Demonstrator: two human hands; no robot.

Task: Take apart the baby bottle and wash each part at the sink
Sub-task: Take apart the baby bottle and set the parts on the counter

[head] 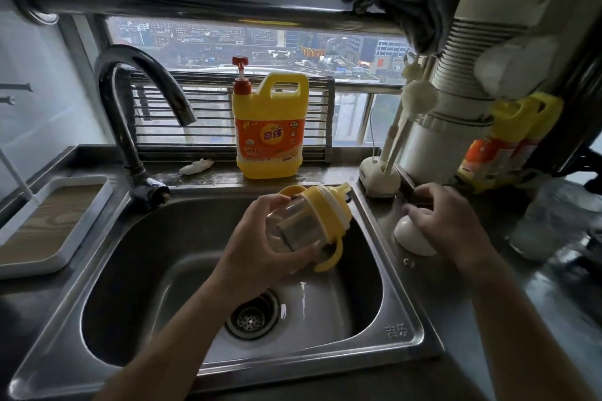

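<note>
Status: early stage, disassembly barely begun.

My left hand (260, 244) holds the bottle (293, 228) at centre frame, over the sink (400, 303). Fingers and thumb are wrapped round the clear body. The bottle is tilted, its top pointing to the upper right. The yellow collar (329, 208) is still screwed on, with both handles (332, 257) attached. A straw-like piece shows inside the body; I cannot make it out clearly.

My right hand (449, 221) is at right of centre, on the table (488, 319) beside the sink. Its fingers lie over a white domed cap (412, 239) that sits on the table. Blur prevents a finding: I cannot tell whether the hand grips the cap or only rests on it.

Done, by my judgement: the cap is off and set aside.

Outstanding: unscrew the collar, separate the spout and inner piece, and wash every part. No washing is evident. No stream shows at the tap (130, 101), left of centre, and I see no suds on any part.

Supplies at hand: detergent (270, 127) at upper centre, behind the sink; brushes (413, 98) in a stand at upper right.
</note>
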